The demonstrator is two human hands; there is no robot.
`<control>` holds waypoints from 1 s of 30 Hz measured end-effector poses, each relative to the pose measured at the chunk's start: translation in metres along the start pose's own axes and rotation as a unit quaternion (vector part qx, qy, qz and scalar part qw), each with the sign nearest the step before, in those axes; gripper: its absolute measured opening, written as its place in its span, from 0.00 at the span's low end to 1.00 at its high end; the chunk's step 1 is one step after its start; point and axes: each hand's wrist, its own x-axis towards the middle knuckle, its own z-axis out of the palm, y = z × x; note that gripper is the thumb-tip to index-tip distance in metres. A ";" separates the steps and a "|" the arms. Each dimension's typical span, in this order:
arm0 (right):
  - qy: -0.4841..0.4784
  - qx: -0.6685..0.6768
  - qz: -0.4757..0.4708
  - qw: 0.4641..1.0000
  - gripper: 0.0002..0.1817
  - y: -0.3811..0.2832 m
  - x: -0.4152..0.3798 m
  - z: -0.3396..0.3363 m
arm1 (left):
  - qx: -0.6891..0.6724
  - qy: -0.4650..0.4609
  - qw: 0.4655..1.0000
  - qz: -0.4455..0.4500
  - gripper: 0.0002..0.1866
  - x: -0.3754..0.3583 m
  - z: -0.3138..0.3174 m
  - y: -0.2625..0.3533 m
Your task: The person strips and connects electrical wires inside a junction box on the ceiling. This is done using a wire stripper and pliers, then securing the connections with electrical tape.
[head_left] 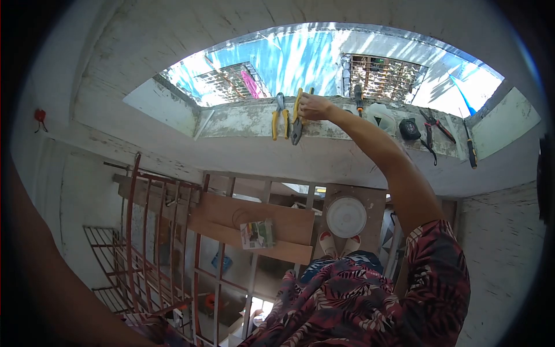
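Note:
My right hand (315,107) reaches up to the window ledge, its fingers closed around the yellow handles of a pair of pliers (296,132). The dark jaws of these pliers point down over the ledge's front edge. Just left of them lies a second yellow-handled pair of pliers (280,117), handles downward. Only my left arm (49,277) shows at the left edge; the hand itself is out of the picture.
On the ledge (231,123) to the right are a screwdriver (358,101), a black tape measure (410,129), red-and-black pliers (437,126) and another screwdriver (470,147). Below stand a metal grille (147,231), a wooden board (289,222) and a round white lid (346,217) near my feet.

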 end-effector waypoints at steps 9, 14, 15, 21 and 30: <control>0.223 0.038 0.003 0.974 0.05 -0.002 -0.080 -0.123 | 0.010 0.091 0.986 0.138 0.14 0.077 -0.122 0.085; 0.322 0.329 0.237 0.856 0.12 -0.077 -0.169 -0.227 | 0.007 0.140 0.969 0.202 0.12 0.095 -0.203 0.152; 0.257 0.420 0.292 0.820 0.13 -0.096 -0.192 -0.239 | 0.008 0.150 0.965 0.215 0.12 0.098 -0.220 0.165; 0.050 0.786 0.297 0.540 0.24 -0.206 -0.326 -0.203 | 0.014 0.220 0.932 0.289 0.10 0.115 -0.332 0.246; 0.138 0.932 0.296 0.160 0.39 -0.322 -0.359 -0.185 | 0.004 0.195 0.912 0.362 0.08 0.137 -0.395 0.323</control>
